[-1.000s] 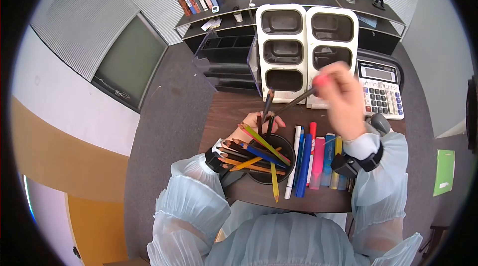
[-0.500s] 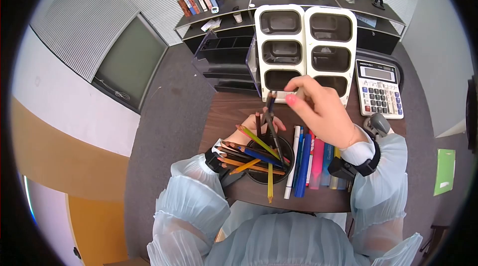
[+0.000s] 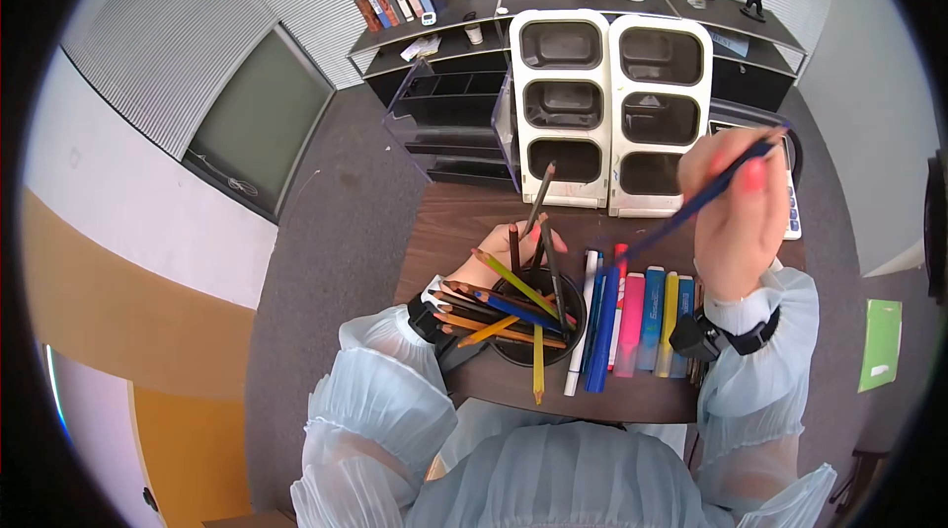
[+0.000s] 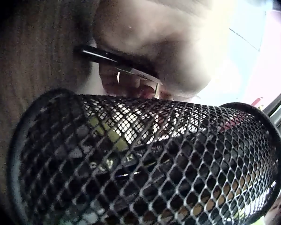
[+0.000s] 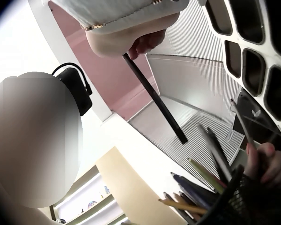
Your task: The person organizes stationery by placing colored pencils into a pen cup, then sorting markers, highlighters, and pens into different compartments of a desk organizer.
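My right hand (image 3: 736, 207), raised at the right, pinches a dark blue pencil (image 3: 679, 216) that slants down over the markers. The right wrist view also has this pencil (image 5: 157, 99) below the fingers. My left hand (image 3: 502, 246) is just behind a black mesh pen cup (image 4: 178, 159) and holds a dark pencil (image 3: 541, 194), tip up; this pencil (image 5: 242, 119) rises from its fingers in the right wrist view. Several coloured pencils (image 3: 509, 313) lean out of the cup, mostly leftward, and a yellow one (image 3: 538, 370) points toward the body.
Right of the cup lies a row of markers (image 3: 602, 330) and highlighters (image 3: 628, 325). Behind stands a white organizer (image 3: 607, 113) with dark compartments, with a calculator (image 3: 793, 217) at its right, partly hidden by the hand. A clear drawer box (image 3: 449, 128) stands at the left.
The right hand has let go of a dark pencil, now leaning in the cup. It has since taken the dark blue pencil from beside the left hand and moved up and right.
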